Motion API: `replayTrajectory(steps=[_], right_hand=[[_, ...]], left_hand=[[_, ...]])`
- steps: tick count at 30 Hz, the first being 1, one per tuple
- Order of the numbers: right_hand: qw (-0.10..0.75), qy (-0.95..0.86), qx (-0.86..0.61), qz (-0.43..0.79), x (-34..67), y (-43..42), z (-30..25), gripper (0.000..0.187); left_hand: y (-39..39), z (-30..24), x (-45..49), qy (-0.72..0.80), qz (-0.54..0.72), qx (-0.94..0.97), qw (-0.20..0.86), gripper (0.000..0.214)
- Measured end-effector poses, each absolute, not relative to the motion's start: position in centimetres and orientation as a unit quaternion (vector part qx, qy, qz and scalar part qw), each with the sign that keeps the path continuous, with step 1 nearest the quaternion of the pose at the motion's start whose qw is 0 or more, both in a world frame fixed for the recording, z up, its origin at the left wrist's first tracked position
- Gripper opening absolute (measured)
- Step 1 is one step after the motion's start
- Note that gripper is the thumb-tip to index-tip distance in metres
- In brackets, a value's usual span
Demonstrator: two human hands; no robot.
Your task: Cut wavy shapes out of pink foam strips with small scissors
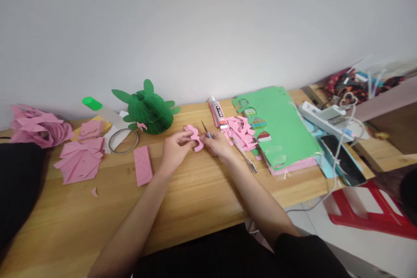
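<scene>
Your left hand (174,147) pinches a pink, wavy-edged paper piece (198,143) over the middle of the table (195,200); your right hand (220,144) is closed around a slim, dark-tipped tool (206,129), probably scissors. Risk 1: the tip sits near the left fingertips, so a slip could nick them. Risk 2: the narrow curves may crease or tear if gripped too hard. Risk 3: a sideways sweep of your right hand could scatter the heaped, curling pink paper scraps (243,134) just beside it.
</scene>
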State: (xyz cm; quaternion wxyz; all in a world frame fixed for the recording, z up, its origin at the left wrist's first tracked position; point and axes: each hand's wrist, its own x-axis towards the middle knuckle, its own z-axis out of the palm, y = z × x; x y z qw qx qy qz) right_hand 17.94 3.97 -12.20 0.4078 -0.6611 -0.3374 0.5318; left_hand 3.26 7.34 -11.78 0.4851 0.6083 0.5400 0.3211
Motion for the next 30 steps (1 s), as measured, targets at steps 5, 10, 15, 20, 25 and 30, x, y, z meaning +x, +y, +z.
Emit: replayTrajectory(steps=[5, 10, 15, 20, 25, 30], right_hand=[[0.376, -0.319, -0.649, 0.579, 18.2, 4.3, -12.2, 0.025], [0.355, -0.32, -0.665, 0.575, 18.2, 4.7, -12.4, 0.02], [0.352, -0.327, -0.685, 0.548, 17.9, 4.8, -12.7, 0.017], [0.37, -0.331, -0.69, 0.528, 17.8, 4.8, -12.8, 0.017], [0.394, -0.334, -0.688, 0.51, 17.8, 4.8, -12.9, 0.012], [0.411, -0.349, -0.681, 0.496, 17.9, 4.8, -13.4, 0.011]], left_hand=[[7.1, -11.9, 2.6, 0.544, 0.319, 0.668, 0.395, 0.024], [7.2, -12.7, 2.6, 0.535, 0.301, 0.706, 0.354, 0.021], [7.2, -13.3, 2.8, 0.527, 0.297, 0.724, 0.331, 0.016], [7.2, -13.7, 3.0, 0.524, 0.301, 0.732, 0.315, 0.01], [7.1, -13.9, 3.0, 0.525, 0.301, 0.737, 0.302, 0.011], [7.2, -14.2, 2.9, 0.526, 0.3, 0.739, 0.294, 0.011]])
